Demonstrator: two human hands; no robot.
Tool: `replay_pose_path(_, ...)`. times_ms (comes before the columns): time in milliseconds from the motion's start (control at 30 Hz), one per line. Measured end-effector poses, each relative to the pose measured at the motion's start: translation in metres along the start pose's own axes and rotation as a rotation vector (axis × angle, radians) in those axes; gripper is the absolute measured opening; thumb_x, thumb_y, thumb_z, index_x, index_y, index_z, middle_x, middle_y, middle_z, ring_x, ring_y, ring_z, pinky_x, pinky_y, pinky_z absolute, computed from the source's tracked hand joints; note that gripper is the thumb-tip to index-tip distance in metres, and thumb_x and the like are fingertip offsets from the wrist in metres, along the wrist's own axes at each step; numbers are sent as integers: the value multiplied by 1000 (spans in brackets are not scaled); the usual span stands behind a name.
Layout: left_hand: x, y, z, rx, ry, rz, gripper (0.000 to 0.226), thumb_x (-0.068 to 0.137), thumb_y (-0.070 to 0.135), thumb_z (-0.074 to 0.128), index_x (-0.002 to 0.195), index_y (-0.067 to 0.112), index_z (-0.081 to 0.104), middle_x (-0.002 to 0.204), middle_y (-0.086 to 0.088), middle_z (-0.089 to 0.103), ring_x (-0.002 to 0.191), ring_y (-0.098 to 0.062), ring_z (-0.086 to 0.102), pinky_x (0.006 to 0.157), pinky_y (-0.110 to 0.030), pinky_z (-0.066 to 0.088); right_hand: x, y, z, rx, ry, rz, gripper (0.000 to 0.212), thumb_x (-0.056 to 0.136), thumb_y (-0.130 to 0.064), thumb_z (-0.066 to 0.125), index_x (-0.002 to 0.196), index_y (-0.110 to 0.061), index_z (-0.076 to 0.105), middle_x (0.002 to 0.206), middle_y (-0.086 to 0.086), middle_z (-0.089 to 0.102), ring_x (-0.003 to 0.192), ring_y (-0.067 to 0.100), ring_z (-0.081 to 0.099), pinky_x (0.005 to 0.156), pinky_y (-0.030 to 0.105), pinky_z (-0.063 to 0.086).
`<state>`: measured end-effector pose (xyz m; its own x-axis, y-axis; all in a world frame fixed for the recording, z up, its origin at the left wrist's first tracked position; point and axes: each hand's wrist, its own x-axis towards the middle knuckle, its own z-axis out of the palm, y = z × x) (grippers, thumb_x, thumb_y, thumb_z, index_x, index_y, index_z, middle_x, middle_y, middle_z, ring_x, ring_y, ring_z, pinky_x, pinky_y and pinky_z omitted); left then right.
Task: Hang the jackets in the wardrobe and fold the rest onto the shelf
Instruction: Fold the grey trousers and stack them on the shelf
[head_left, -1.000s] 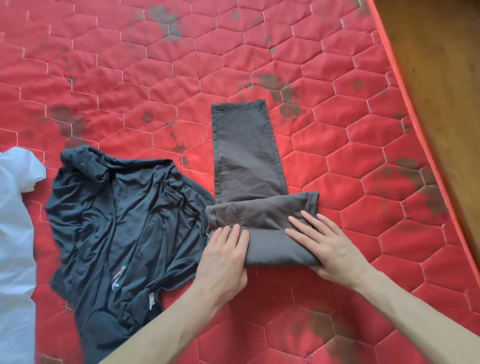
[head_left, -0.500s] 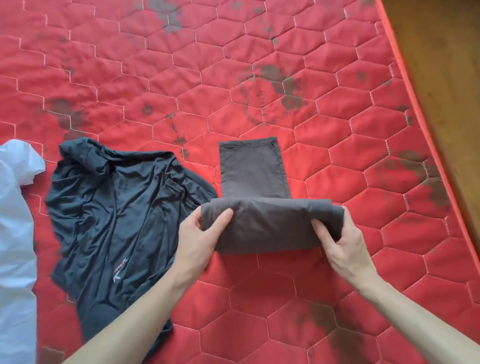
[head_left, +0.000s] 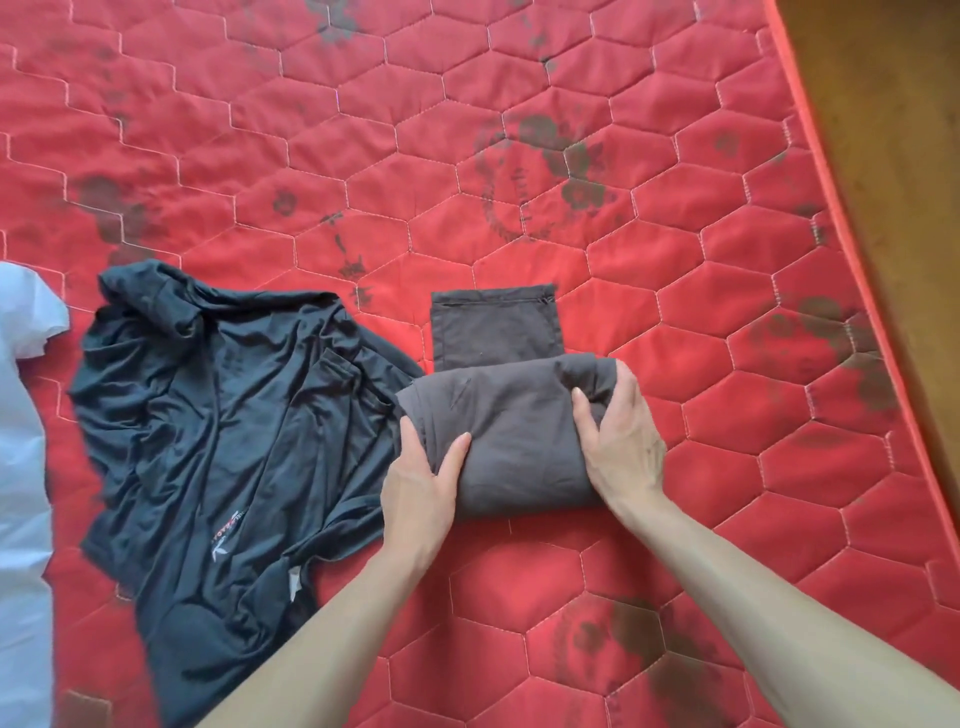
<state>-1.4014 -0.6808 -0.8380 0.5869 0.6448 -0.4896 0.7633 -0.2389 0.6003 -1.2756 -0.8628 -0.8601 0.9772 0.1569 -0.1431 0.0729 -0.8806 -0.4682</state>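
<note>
A pair of dark brown trousers lies rolled into a thick bundle on the red quilted mattress, with a short flat end sticking out at the far side. My left hand grips the bundle's left end, thumb on top. My right hand grips the right end, thumb across the top and fingers wrapped round the side. A crumpled dark navy top lies unfolded just left of the bundle, touching it.
A white garment lies at the left edge of view. The mattress's piped edge runs down the right side, with wooden floor beyond it.
The bundle has been rolled further away from me, so it is thicker and less of the flat trouser leg shows. My hands went from flat pressing to gripping the ends.
</note>
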Motion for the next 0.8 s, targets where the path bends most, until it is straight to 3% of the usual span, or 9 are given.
replay_pose_path(100, 1, 5, 6, 147, 49, 59, 79, 100, 51, 61, 155, 1, 35, 107, -30, 70, 105, -47, 65, 90, -52, 50, -8, 3, -1, -235, 130, -242, 68, 101, -25, 61, 161, -11, 33, 156, 16, 44, 144, 34, 44, 111, 49, 44)
replay_pose_path(200, 6, 5, 7, 213, 75, 104, 74, 101, 50, 61, 153, 0, 41, 107, -29, 71, 104, -47, 66, 86, -50, 49, -16, 16, 0, -329, 25, -539, 56, 105, -25, 46, 161, -18, 37, 169, 9, 30, 157, 29, 25, 120, 53, 34)
replay_pose_path(333, 12, 0, 8, 245, 79, 137, 79, 100, 54, 59, 153, 1, 36, 103, -27, 72, 100, -45, 68, 81, -47, 50, -33, 30, 2, -298, -154, -483, 62, 107, -46, 35, 164, -21, 29, 173, 4, 18, 160, 25, 14, 124, 52, 27)
replay_pose_path(400, 8, 1, 9, 248, 127, 179, 81, 97, 53, 63, 152, 5, 28, 118, -25, 67, 102, -45, 68, 79, -49, 53, -35, 31, 2, -337, -162, -460, 65, 106, -50, 33, 165, -21, 25, 173, 3, 15, 161, 24, 12, 126, 53, 24)
replay_pose_path(467, 2, -1, 9, 249, 224, 260, 87, 93, 46, 71, 156, 8, 25, 133, -20, 52, 112, -43, 60, 86, -52, 53, -34, 30, 2, -386, -164, -463, 67, 106, -53, 31, 165, -22, 22, 174, 4, 12, 161, 23, 10, 126, 54, 22)
replay_pose_path(567, 2, -11, 4, 499, 382, 609, 82, 92, 36, 71, 159, 8, 33, 142, -20, 44, 132, -39, 47, 113, -52, 39, -33, 34, 1, -423, -154, -507, 70, 106, -56, 31, 166, -20, 20, 174, 7, 11, 161, 25, 9, 127, 55, 19)
replay_pose_path(667, 10, -21, -1, 659, 207, 910, 69, 99, 29, 60, 160, 10, 37, 164, -19, 33, 156, -35, 27, 127, -55, 23, -31, 40, -2, -459, -170, -594, 74, 105, -60, 32, 166, -20, 19, 174, 10, 8, 161, 27, 8, 128, 54, 16)
replay_pose_path(800, 13, -28, -9, 659, -56, 909, 76, 101, 45, 53, 165, 13, 27, 173, -16, 14, 161, -30, 10, 127, -52, 24, -25, 48, -6, -445, -217, -723, 88, 101, -72, 35, 166, -17, 15, 174, 15, 3, 161, 30, 4, 127, 55, 18)
